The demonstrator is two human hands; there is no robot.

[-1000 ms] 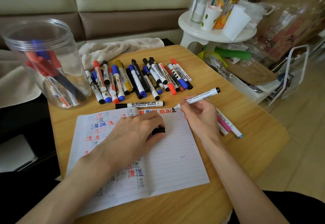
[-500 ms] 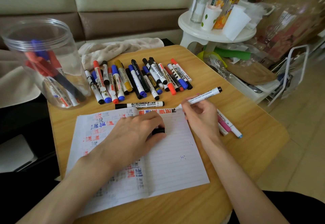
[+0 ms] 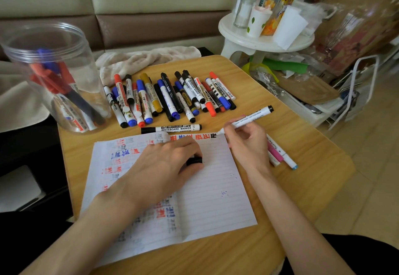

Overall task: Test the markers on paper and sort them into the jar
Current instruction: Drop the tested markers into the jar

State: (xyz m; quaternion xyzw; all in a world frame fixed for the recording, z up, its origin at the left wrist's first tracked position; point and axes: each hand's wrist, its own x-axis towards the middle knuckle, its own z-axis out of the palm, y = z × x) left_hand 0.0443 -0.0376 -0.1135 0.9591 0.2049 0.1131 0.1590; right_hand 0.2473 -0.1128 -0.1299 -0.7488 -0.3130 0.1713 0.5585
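Right hand (image 3: pixel 248 143) grips a white marker (image 3: pixel 252 117), its tip at the top edge of the paper (image 3: pixel 211 199), beside red and black test marks. Left hand (image 3: pixel 168 162) lies on the paper, fingers curled round a black cap (image 3: pixel 194 160). Just beyond the paper lies one whiteboard marker (image 3: pixel 171 128); behind it, a heap of capped markers (image 3: pixel 170 97). Jar (image 3: pixel 49 76), open, stands at the table's (image 3: pixel 302 188) far left corner, holding red, blue and black markers. Pens (image 3: pixel 280 156) lie beside the right wrist.

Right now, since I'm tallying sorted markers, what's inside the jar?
Inside the clear jar, red, blue and black markers lean together; overlapping bodies hide their exact number.
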